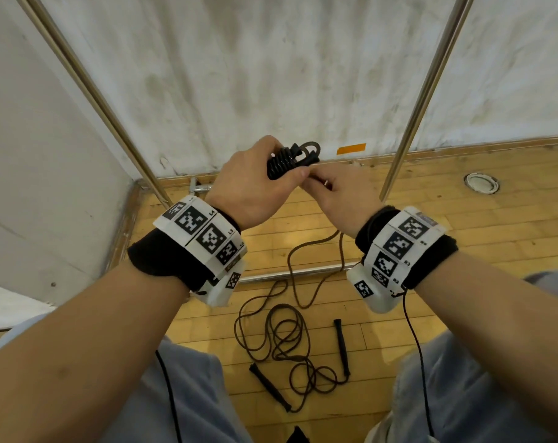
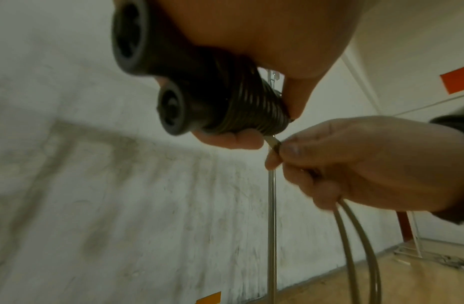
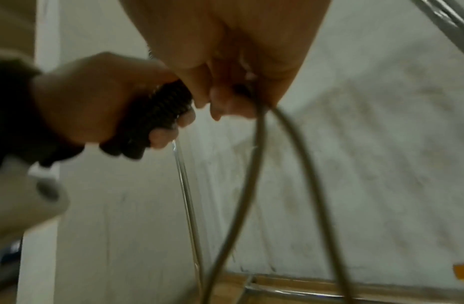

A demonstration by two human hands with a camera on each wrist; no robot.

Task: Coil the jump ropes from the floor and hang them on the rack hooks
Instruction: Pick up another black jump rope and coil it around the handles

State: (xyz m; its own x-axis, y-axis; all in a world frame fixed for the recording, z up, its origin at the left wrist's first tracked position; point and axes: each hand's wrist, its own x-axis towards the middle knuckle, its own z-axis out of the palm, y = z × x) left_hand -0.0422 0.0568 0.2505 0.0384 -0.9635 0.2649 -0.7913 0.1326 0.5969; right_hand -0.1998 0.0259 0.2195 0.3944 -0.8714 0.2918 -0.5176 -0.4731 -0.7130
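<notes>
Gripping wrapped handles (image 1: 290, 163) left-handed (image 1: 255, 183), right hand (image 1: 341, 190) pinching rope (image 2: 273, 144)

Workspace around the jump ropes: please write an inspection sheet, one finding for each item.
Surface: wooden floor, bare planks.
Job's things: wrapped jump rope, cord wound round its two handles, a loose loop hanging; second jump rope tangled on the floor.
Clutter: nothing seen.
Hands: left hand grips the wrapped handles; right hand pinches the cord.
Cables: thin black wire from the right wristband.
Surroundings: rack poles, stained white wall, orange tape.
</notes>
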